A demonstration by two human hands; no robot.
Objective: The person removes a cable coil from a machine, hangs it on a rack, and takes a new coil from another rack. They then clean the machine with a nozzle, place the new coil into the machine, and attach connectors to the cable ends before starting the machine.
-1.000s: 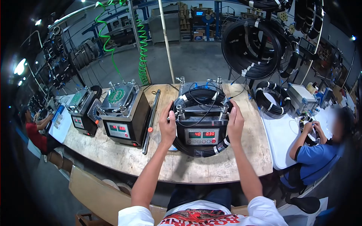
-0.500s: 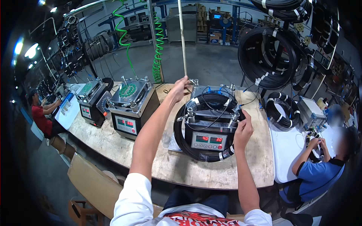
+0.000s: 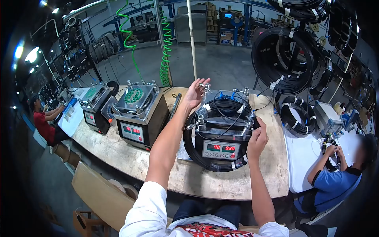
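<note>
One left hand (image 3: pixel 196 93) spreads open behind the cable coil (image 3: pixel 189 144); right hand (image 3: pixel 257 137) grips its edge.

The tester (image 3: pixel 221 148) reads to me as metal: a brushed pale-grey top plate, a darker matt body, shiny steel clamp posts (image 3: pixel 200 118). The cable coil (image 3: pixel 215 166) around it looks like smooth black plastic sheath, slightly glossy, bound with white tape bands. The bench (image 3: pixel 130 158) is bare pale wood, rough and scuffed. I take the green spiral hose (image 3: pixel 165 43) for glossy plastic; the side table (image 3: pixel 306 158) is smooth matt white
</note>
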